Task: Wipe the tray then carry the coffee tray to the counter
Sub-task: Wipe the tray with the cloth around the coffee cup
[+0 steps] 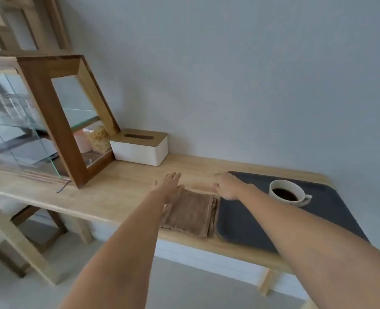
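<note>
A dark grey tray [247,221] lies on the right part of a light wooden table [122,190]. On its far half stands a white cup of black coffee [286,192]. A folded brown cloth [191,212] rests on the table against the tray's left edge. My left hand [169,186] hovers over the cloth's far left corner, palm down, fingers spread, holding nothing. My right hand [228,186] is over the tray's far left corner, fingers curled down; whether it touches the tray rim is unclear.
A white tissue box with a wooden lid [140,146] stands at the wall behind my left hand. A wood-and-glass display case [57,121] fills the table's left side. A grey wall [229,74] runs along the table's back. The table's front edge is near.
</note>
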Motion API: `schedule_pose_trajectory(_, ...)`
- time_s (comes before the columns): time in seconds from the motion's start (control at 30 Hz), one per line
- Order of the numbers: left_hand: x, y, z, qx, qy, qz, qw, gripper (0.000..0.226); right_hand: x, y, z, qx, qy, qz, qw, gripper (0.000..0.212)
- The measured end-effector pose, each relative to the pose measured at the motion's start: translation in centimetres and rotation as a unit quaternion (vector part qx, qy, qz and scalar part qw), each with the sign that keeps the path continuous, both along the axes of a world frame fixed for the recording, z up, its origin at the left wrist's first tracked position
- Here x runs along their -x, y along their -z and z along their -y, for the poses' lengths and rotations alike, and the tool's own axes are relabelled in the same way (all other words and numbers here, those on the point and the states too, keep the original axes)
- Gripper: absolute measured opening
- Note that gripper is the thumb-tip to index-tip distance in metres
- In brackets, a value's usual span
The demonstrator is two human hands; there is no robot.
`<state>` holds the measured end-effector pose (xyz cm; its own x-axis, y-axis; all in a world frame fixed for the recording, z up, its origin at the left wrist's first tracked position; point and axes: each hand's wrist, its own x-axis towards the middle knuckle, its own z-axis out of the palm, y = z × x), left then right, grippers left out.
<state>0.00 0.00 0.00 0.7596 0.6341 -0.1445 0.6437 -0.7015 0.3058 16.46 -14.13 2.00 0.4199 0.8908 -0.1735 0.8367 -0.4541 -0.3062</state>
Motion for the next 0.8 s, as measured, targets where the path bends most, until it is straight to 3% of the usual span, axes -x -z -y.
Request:
schedule_pose_trajectory(0.2, 0.5, 3.0, 0.2, 0.069, -0.001, 0.015, 0.997, 0.053, 2.1, 3.2, -0.1, 0.056, -0.005, -0.026, 0.998, 0.047)
schedule_pose_trajectory(0.37, -0.1, 2.1, 0.0, 0.051, -0.021, 0.103, 0.993, 0.052, 3.1, 3.5, -0.7, -0.001, -0.02, 0.014, 1.0, 0.043)
schedule_pose_trajectory(0.47, -0.1, 0.9, -0.3, 0.058, -0.026, 0.103, 0.993, 0.055, 3.3, 3.3, -0.9, -0.015, -0.005, 0.01, 1.0, 0.029)
schedule_pose_trajectory(0.53, 0.1, -0.1, -0.7, 0.051, 0.001, 0.066, 0.996, 0.045, 3.4, 3.2, -0.6, -0.013, -0.006, -0.02, 1.0, 0.028)
schedule_pose_trajectory(0.6, 0.6, -1.4, -1.1, 0.04, 0.039, 0.038, 0.998, 0.03, 3.5, 2.4, -0.1, -0.033, -0.014, -0.075, 0.997, 0.041)
schedule_pose_trajectory(0.8, 1.8, -8.3, -0.8, 0.102, 0.077, 0.038, 0.991, 0.014, 2.5, -2.8, 2.9, -0.093, -0.019, -0.196, 0.976, 0.025)
